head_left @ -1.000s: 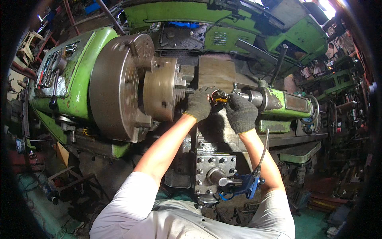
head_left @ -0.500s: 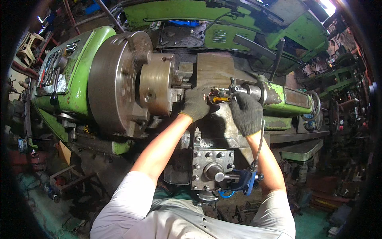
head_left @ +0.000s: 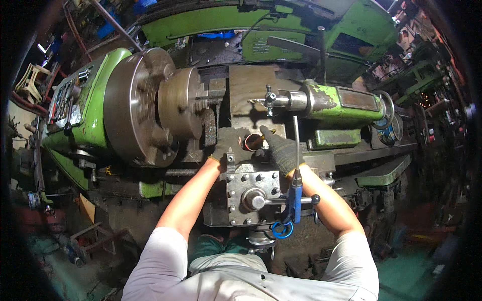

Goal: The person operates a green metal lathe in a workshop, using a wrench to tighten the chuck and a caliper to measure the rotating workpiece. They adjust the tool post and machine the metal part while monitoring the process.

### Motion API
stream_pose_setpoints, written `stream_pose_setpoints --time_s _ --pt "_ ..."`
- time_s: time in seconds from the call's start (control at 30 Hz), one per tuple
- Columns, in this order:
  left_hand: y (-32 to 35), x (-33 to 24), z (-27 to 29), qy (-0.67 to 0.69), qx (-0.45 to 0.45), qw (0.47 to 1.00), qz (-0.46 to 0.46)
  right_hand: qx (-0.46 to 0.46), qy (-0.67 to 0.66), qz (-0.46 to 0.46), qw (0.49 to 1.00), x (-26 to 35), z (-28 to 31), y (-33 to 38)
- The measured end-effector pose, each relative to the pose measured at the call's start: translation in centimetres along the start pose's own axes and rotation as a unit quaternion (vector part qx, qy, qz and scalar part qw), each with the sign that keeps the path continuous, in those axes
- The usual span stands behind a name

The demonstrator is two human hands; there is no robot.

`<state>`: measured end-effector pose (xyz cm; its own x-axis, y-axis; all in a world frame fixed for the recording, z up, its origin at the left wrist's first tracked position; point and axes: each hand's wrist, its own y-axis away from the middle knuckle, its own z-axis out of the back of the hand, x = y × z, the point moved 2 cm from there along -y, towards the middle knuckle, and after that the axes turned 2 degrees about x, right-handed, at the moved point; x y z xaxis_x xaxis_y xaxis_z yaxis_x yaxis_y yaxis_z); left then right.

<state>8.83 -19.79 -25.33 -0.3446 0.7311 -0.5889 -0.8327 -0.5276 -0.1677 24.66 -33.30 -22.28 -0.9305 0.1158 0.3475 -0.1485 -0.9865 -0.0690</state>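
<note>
- Left hand point(head_left: 230, 143), in a dark glove, sits on top of the lathe carriage just left of a small copper-coloured ring point(head_left: 252, 142). Fingers are curled down against the metal, but I can't tell if it's actually clutching anything.
- Right hand point(head_left: 281, 149), also gloved, is just right of the ring with the index finger stretched out toward it. Grip is released, nothing in it.
- The ring sits between the two hands, on the carriage below the tailstock point(head_left: 341, 103).
- Blue-handled air gun point(head_left: 293, 193) hangs in front of the right forearm, thin nozzle pointing up, a blue ring at the bottom.
- Chuck point(head_left: 150, 108) to the left looks blurred, big grey disc on the green headstock point(head_left: 85, 108).
- Labels: a grey control plate point(head_left: 64, 98) with knobs on the headstock's left face, and a pale rectangular plate point(head_left: 263, 46) on the green machine behind. Print is too small to make out.
- Grey bolted block with a handle point(head_left: 256, 195) sits below the hands.
- Room is a dark, cluttered shop, more green machines point(head_left: 422, 83) on the right, greenish floor point(head_left: 416, 271).
</note>
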Motion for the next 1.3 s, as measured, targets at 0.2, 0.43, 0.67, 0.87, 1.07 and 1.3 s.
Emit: stream_pose_setpoints --time_s 0.2,0.43,0.67,0.87,1.07,1.3 --pt "0.2 2.1 -1.2 -0.037 0.066 0.997 0.005 0.034 0.003 0.042 0.999 -0.8 0.3 1.2" --pt "7.5 7.4 -3.3 0.24 -0.169 0.948 0.121 -0.115 -0.046 -0.003 0.992 -0.2 8.0 7.4" --pt "13.0 -3.7 0.3 0.522 -0.227 0.801 0.186 -0.196 0.111 -0.169 0.96 -14.3 12.4 21.4" --pt "12.6 -8.1 1.1 0.195 -0.187 0.936 0.225 0.071 0.166 -0.381 0.907 -34.6 17.0 23.1" --pt "11.0 -13.3 4.8 0.331 -0.196 0.847 0.367 -0.114 0.138 -0.268 0.947 -47.5 18.7 15.9" --pt "9.8 -12.7 4.1 0.297 -0.187 0.866 0.356 0.079 0.124 -0.128 0.981 -53.6 21.4 13.4"
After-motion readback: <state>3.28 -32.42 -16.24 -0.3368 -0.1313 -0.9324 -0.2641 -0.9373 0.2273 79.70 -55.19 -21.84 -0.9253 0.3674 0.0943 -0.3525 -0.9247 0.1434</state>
